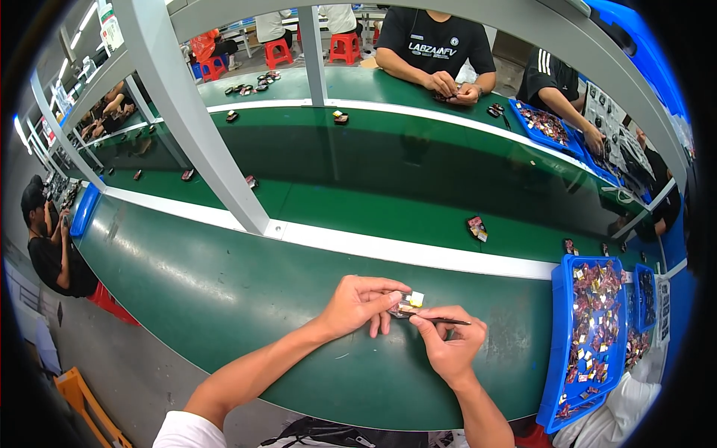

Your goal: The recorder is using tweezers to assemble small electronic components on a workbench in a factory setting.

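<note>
In front of me, over the green worktable [314, 373], my left hand [357, 305] pinches a small dark part [403, 305] with a white and yellow piece on its far edge. The part's exact kind is too small to make out. My right hand [454, 345] grips a thin black tool like tweezers [449, 321], its tip touching the part. Fingers of both hands hide some of the part.
At the right stands a blue tray [556, 351] of many small reddish and white parts. Beyond the white rail [418, 255], a green conveyor belt [358, 216] carries scattered small parts, including one [476, 228] nearby. A grey post [198, 119] rises at left. Co-workers sit across the belt.
</note>
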A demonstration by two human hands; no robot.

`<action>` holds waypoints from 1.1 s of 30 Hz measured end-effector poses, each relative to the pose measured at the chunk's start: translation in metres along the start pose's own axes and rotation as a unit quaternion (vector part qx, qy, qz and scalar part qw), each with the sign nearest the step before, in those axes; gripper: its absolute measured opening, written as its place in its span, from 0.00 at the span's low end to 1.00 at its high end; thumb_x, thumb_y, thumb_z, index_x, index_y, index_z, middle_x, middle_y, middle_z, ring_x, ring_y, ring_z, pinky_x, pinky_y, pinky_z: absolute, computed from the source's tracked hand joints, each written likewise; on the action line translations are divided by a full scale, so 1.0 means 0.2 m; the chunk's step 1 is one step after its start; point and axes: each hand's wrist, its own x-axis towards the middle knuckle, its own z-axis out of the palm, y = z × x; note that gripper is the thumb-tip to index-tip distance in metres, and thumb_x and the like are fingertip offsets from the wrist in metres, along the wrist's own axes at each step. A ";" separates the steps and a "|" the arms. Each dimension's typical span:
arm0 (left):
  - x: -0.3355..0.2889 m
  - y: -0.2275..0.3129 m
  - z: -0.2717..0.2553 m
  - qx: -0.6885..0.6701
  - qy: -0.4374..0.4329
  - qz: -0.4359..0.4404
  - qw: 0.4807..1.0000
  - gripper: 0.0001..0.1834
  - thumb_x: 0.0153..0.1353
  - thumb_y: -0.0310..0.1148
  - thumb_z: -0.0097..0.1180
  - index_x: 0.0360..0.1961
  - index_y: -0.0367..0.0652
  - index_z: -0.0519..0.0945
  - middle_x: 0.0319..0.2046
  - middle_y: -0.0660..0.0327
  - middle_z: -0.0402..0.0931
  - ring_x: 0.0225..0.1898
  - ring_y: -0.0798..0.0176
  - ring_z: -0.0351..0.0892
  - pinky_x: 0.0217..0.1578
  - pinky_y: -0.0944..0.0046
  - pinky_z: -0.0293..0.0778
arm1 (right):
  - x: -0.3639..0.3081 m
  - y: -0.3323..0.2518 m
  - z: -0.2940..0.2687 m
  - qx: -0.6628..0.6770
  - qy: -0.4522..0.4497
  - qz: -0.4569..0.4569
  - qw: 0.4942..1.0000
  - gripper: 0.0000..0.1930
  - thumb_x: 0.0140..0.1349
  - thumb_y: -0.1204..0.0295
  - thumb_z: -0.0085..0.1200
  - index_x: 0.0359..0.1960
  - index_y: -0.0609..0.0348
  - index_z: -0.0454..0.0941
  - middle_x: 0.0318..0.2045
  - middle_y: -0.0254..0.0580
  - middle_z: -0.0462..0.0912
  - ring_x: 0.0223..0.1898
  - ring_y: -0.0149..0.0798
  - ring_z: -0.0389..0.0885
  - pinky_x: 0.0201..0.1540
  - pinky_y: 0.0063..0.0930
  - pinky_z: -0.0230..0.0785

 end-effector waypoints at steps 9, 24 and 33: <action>0.00 -0.02 0.01 0.003 0.005 0.016 1.000 0.17 0.73 0.29 0.54 0.57 0.28 0.79 0.34 0.50 0.84 0.25 0.62 0.86 0.18 0.69 0.79 | -0.02 0.02 0.00 0.007 0.007 0.042 0.999 0.07 0.53 0.79 0.73 0.31 0.59 0.87 0.12 0.26 0.74 0.12 0.17 0.60 0.17 0.18 0.48; 0.00 0.00 0.04 -0.021 0.025 0.009 0.999 0.19 0.73 0.29 0.53 0.59 0.27 0.77 0.38 0.51 0.84 0.28 0.64 0.85 0.23 0.68 0.80 | -0.03 0.02 0.01 -0.026 0.027 0.014 0.999 0.07 0.52 0.78 0.74 0.32 0.57 0.87 0.09 0.26 0.71 0.11 0.18 0.60 0.17 0.18 0.48; 0.00 -0.03 0.03 -0.012 0.023 0.017 1.000 0.16 0.73 0.27 0.53 0.56 0.26 0.79 0.33 0.49 0.84 0.26 0.61 0.86 0.21 0.67 0.82 | -0.01 0.01 0.00 -0.018 -0.005 0.004 1.000 0.07 0.52 0.79 0.73 0.31 0.58 0.87 0.14 0.28 0.78 0.11 0.18 0.60 0.16 0.18 0.49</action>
